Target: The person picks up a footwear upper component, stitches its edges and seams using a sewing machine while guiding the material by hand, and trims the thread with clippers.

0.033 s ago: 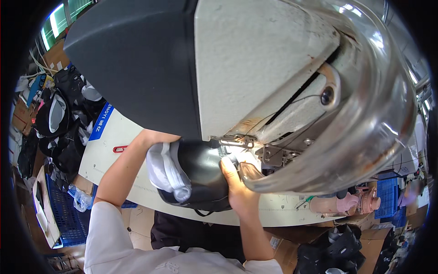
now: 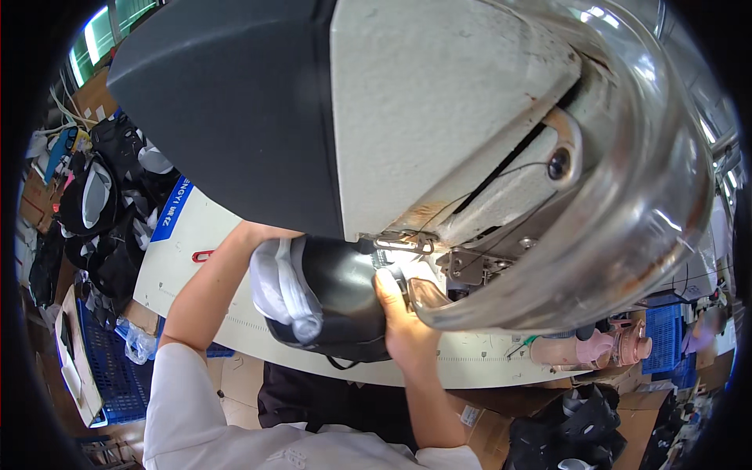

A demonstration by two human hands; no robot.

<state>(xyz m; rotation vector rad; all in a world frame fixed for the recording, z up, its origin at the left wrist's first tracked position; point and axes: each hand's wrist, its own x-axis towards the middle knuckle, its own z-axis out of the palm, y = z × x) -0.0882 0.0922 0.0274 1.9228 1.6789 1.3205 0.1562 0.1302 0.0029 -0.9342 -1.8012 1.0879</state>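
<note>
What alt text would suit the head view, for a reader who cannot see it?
A person's right hand holds a black piece with white lining at a lit sewing machine; the left hand is mostly hidden behind the piece. A white table lies below, with a pink bottle at right.

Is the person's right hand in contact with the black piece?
Touching: the head view shows the right hand laying its thumb on the black piece.
</note>
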